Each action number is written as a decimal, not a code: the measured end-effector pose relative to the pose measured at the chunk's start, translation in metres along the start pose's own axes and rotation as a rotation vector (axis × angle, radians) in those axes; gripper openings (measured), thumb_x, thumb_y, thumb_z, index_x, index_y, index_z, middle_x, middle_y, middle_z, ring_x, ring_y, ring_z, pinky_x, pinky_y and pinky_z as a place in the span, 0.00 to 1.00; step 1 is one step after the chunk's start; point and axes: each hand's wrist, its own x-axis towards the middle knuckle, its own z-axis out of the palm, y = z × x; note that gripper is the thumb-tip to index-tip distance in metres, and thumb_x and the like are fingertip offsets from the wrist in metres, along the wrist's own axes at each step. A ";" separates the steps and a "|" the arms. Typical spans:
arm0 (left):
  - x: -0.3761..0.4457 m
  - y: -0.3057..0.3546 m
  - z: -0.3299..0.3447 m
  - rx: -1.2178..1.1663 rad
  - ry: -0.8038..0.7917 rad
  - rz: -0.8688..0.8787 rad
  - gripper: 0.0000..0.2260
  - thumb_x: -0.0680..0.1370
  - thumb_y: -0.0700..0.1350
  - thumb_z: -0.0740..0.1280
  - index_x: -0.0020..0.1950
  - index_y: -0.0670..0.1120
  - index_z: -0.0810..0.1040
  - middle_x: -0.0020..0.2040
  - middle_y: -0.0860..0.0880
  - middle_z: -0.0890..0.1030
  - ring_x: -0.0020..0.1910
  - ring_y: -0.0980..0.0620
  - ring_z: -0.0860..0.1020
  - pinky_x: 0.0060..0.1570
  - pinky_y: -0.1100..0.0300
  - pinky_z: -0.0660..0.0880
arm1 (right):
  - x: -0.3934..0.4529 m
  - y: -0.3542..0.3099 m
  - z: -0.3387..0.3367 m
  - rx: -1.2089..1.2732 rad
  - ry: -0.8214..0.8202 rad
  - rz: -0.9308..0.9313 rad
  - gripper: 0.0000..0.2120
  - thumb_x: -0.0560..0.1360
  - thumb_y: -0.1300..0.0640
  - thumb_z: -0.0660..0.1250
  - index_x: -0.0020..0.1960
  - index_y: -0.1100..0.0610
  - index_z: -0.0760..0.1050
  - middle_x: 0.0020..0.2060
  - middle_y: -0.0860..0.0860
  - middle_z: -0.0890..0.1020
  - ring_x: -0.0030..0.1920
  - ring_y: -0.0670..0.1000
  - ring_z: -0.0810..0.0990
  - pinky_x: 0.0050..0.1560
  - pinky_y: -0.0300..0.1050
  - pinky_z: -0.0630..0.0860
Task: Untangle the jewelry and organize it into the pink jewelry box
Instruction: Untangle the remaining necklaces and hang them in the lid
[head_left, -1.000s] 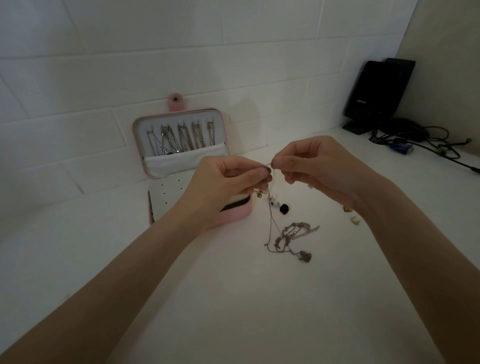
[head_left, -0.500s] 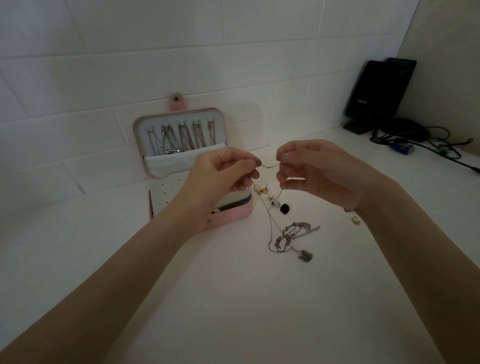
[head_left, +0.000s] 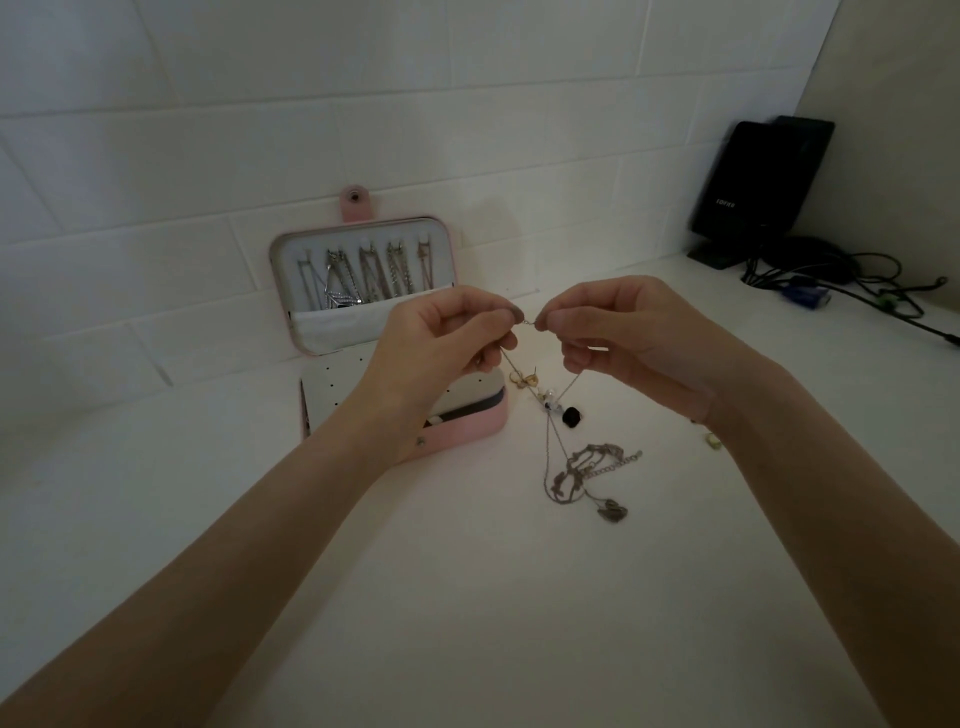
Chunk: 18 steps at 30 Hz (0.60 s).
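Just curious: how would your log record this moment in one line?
left hand: pinches chain | right hand: pinches chain | thin chain: hangs down | pink jewelry box: open

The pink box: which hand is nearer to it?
Left. The left hand is raised directly in front of the pink box, overlapping it in the view. The right hand is farther to the right, above the loose jewelry.

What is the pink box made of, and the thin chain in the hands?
The pink jewelry box looks like smooth matte faux leather, with a snap tab; hard to confirm. The thin chain looks like silvery metal: fine links glint dully. Both hands pinch its ends.
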 end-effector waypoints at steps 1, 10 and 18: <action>0.000 0.000 0.000 -0.001 -0.001 -0.001 0.06 0.76 0.36 0.64 0.42 0.43 0.80 0.30 0.52 0.79 0.30 0.57 0.73 0.36 0.68 0.73 | 0.000 0.000 0.000 0.003 0.005 -0.004 0.05 0.63 0.58 0.70 0.38 0.58 0.82 0.32 0.52 0.74 0.31 0.46 0.71 0.38 0.38 0.73; 0.000 -0.002 0.000 0.428 0.094 0.251 0.06 0.73 0.42 0.70 0.41 0.54 0.78 0.41 0.57 0.81 0.41 0.61 0.78 0.43 0.66 0.75 | 0.002 0.004 0.005 -0.019 0.048 0.021 0.06 0.73 0.64 0.67 0.38 0.59 0.80 0.31 0.52 0.72 0.31 0.47 0.70 0.37 0.37 0.74; -0.002 -0.008 0.003 0.650 0.139 0.379 0.08 0.71 0.43 0.72 0.37 0.54 0.76 0.36 0.58 0.78 0.37 0.59 0.75 0.38 0.65 0.72 | 0.003 0.006 0.016 -0.124 0.096 0.028 0.04 0.74 0.64 0.66 0.40 0.62 0.77 0.30 0.52 0.72 0.30 0.46 0.70 0.36 0.37 0.72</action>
